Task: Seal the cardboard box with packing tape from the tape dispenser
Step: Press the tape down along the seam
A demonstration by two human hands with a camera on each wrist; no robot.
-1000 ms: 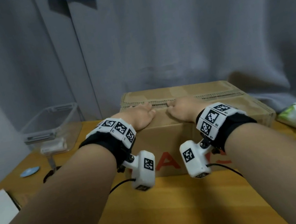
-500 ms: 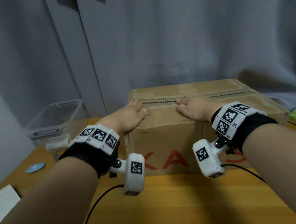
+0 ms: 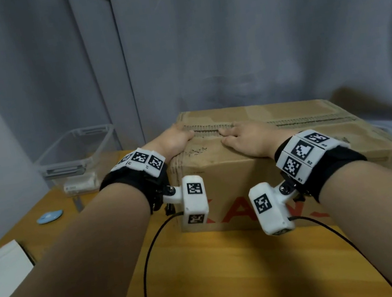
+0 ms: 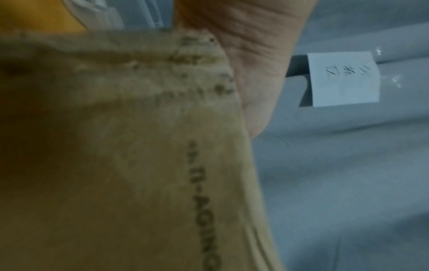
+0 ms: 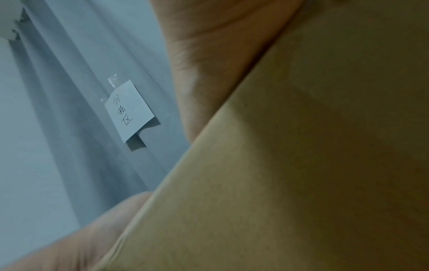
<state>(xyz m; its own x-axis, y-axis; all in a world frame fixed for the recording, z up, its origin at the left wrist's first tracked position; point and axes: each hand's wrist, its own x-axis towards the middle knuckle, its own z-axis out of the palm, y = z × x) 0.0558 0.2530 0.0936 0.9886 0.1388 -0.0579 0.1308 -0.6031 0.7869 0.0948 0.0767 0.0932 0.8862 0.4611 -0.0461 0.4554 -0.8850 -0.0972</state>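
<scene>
Head view: left hand [image 3: 176,141] and right hand [image 3: 247,137] seemingly flat on cardboard box [image 3: 290,133].

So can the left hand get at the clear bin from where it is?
Probably yes. The left hand lies flat on the box near its left end, holding nothing, and the bin stands just left of the box with bare table between.

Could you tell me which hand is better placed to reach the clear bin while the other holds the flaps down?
Left. The left hand lies at the box's left end, nearest the bin; the right hand presses mid-seam, farther off.
</scene>
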